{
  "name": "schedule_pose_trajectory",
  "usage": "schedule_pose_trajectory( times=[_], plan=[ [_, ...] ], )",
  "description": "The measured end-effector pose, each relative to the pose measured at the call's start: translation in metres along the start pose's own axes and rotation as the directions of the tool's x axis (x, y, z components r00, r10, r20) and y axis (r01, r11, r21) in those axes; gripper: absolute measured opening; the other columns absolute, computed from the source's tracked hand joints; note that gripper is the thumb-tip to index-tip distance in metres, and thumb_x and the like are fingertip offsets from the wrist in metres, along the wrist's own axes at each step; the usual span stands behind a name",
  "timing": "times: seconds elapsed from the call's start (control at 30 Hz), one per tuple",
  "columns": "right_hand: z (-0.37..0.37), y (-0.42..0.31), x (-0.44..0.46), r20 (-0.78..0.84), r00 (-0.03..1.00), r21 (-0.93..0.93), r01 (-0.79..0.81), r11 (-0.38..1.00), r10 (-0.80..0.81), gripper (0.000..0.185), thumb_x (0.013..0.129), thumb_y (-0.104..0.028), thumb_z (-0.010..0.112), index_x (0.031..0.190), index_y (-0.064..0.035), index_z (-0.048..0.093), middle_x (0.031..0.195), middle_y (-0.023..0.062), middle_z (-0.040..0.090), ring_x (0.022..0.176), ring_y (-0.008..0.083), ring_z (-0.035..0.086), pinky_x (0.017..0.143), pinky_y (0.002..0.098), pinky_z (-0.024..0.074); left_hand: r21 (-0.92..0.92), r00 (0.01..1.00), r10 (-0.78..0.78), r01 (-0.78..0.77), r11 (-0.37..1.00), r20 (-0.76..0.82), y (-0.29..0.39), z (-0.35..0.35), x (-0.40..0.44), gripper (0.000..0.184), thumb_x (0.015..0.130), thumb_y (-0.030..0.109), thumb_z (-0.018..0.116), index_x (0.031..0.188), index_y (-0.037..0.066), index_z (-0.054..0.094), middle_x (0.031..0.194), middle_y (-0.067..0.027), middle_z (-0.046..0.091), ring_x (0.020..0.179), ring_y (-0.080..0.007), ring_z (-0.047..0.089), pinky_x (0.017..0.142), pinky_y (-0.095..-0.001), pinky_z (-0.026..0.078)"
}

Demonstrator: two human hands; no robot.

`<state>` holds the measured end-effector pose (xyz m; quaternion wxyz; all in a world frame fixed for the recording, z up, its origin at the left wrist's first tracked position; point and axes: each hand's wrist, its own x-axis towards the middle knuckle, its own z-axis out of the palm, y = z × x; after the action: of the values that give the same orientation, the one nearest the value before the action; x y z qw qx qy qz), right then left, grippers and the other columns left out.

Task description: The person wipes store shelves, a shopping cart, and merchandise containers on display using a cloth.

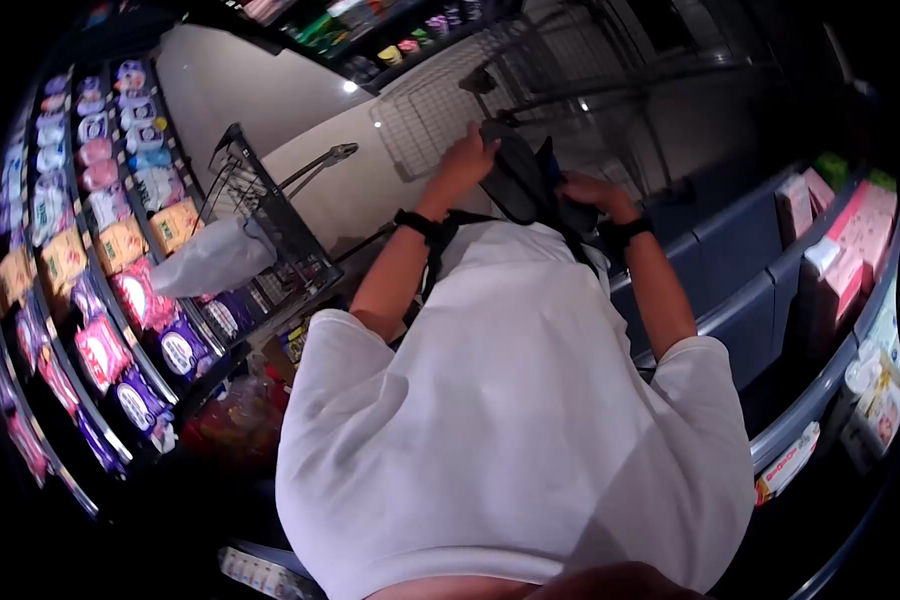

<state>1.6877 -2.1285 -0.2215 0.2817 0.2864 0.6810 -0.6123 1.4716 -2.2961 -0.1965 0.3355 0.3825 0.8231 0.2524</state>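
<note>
At waist height in front of my white shirt is a dark grey and black bag (pixel 518 178) with straps, its exact kind hard to make out in the dim light. My left hand (pixel 465 165) is closed on the bag's left edge, near its top. On the opposite side, my right hand (pixel 592 190) has its fingers closed at the bag's right edge, partly lost in shadow. A small blue patch (pixel 551 168) shows between the hands, close to my right fingertips. Each wrist wears a black band.
Shelves of packaged wipes (pixel 95 250) rise at the left. Beside them stands a dark cart or basket frame (pixel 285 215) with a whitish plastic bag (pixel 215 258). Wire trolleys (pixel 420 125) are ahead. Dark shelving (pixel 740 260) with pink boxes (pixel 860 240) runs along the right.
</note>
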Motion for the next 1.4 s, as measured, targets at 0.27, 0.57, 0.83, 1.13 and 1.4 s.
schedule_pose_trajectory(
  times=[0.27, 0.57, 0.83, 1.13, 1.4],
  plan=[
    [-0.028, 0.057, -0.046, -0.399, 0.913, 0.003, 0.09, 0.996, -0.081, 0.043, 0.093, -0.033, 0.053, 0.094, 0.0093, 0.06, 0.081, 0.0095, 0.062, 0.077, 0.0182, 0.054, 0.071, 0.0357, 0.0459, 0.312, 0.995, -0.093, 0.078, 0.947, 0.035, 0.043, 0.021, 0.094, 0.064, 0.084, 0.029, 0.06, 0.13, -0.008, 0.033, 0.118, -0.0286, 0.06, 0.109, -0.0453, 0.058, 0.101, -0.0735, 0.019],
    [-0.047, 0.034, -0.013, -0.447, 0.886, 0.688, 0.252, 0.681, 0.124, 0.051, 0.098, -0.036, 0.048, 0.132, 0.001, 0.051, 0.121, 0.0067, 0.059, 0.109, 0.0171, 0.053, 0.095, 0.0304, 0.0403, 0.782, 0.975, 0.223, -0.118, 0.612, -0.027, 0.07, 0.04, 0.207, 0.051, 0.085, 0.04, 0.062, 0.119, 0.003, 0.056, 0.122, -0.0226, 0.053, 0.13, -0.0523, 0.033, 0.107, -0.0711, 0.003],
    [-0.159, 0.049, -0.027, -0.656, 0.606, 0.72, 0.323, 0.614, 0.45, 0.067, 0.096, -0.052, 0.048, 0.126, 0.0078, 0.053, 0.117, 0.0096, 0.063, 0.103, 0.0189, 0.06, 0.089, 0.0295, 0.0446, 0.351, 0.921, 0.228, -0.337, 0.873, 0.316, 0.153, 0.122, 0.262, 0.056, 0.093, 0.039, 0.052, 0.139, 0.008, 0.043, 0.138, -0.0204, 0.045, 0.134, -0.0374, 0.036, 0.112, -0.0628, 0.011],
    [-0.199, -0.007, 0.043, -0.729, 0.684, 0.06, 0.051, 0.997, 0.009, 0.047, 0.094, -0.039, 0.056, 0.091, 0.0072, 0.062, 0.083, 0.0278, 0.063, 0.072, 0.0358, 0.061, 0.067, 0.0428, 0.0458, 0.375, 0.821, 0.372, -0.539, 0.754, 0.433, 0.152, 0.105, 0.287, 0.028, 0.075, 0.013, 0.065, 0.099, 0.001, 0.063, 0.108, -0.0181, 0.063, 0.098, -0.037, 0.063, 0.081, -0.0488, 0.049],
    [-0.235, -0.024, 0.049, -0.544, 0.758, -0.315, 0.212, 0.925, -0.359, 0.024, 0.086, -0.016, 0.053, 0.089, 0.0067, 0.06, 0.088, 0.029, 0.061, 0.084, 0.0445, 0.058, 0.074, 0.05, 0.0452, -0.006, 0.831, 0.199, -0.23, 0.973, 0.52, 0.1, 0.084, 0.303, 0.05, 0.076, 0.009, 0.061, 0.125, -0.002, 0.053, 0.114, -0.0276, 0.062, 0.106, -0.0415, 0.06, 0.085, -0.043, 0.05]
  ],
)
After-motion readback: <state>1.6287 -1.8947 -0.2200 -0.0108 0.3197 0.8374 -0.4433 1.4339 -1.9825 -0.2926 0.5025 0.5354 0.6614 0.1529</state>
